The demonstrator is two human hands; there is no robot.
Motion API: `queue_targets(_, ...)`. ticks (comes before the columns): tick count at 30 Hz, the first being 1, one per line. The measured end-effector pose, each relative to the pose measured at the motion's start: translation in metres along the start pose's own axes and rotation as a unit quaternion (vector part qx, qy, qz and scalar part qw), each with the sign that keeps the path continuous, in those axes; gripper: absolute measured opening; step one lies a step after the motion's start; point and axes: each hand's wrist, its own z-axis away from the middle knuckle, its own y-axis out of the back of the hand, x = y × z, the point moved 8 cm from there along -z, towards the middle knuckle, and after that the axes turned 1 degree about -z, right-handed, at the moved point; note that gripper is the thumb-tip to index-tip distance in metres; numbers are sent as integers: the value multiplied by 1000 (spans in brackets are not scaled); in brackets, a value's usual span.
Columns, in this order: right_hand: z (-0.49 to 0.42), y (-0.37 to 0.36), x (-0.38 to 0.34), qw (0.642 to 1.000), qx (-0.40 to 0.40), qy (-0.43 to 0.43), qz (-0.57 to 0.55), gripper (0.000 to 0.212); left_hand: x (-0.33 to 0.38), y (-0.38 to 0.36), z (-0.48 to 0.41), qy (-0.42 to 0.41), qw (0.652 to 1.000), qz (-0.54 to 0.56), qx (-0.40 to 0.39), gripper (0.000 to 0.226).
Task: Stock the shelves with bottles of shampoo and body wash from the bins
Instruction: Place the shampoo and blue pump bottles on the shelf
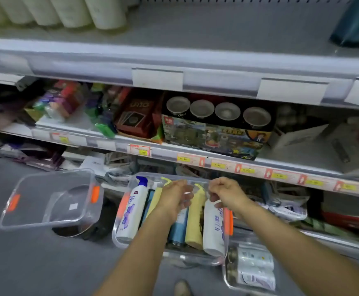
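A clear bin (117, 236) with orange latches stands on the floor below the shelves. Bottles lie side by side in it: a white pump bottle with a blue cap (131, 210), a blue bottle (178, 229), two yellow ones (194, 221) and a second white bottle (214, 229) at the right. My left hand (174, 199) hangs over the blue and yellow bottles with curled fingers; what it grips is hidden. My right hand (227, 195) pinches the white pump head of the right white bottle. The top shelf (195, 28) holds white bottles (101, 11) at the left and a dark teal bottle (356, 22) at the right.
The bin's clear lid (46, 199) lies tilted on the floor to the left. A second clear bin (249, 270) with bottles sits lower right. The middle shelf holds toy boxes (212, 135) and card packs, with price tags along its edge. My shoe (181, 288) is at the bottom.
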Motion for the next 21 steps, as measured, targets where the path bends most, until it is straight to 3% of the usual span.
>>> queue_targets(11, -6, 4, 111, 989, 42, -143, 22, 12, -99, -17, -43, 136, 989, -52, 15, 16)
queue_targets(16, -8, -2, 141, 985, 46, -166, -18, 26, -114, -32, -55, 88, 975, -202, 14, 7)
queue_targets(21, -5, 0, 148, 982, 53, -178, -41, 28, -122, -50, -59, 46, 933, -357, 11, 44)
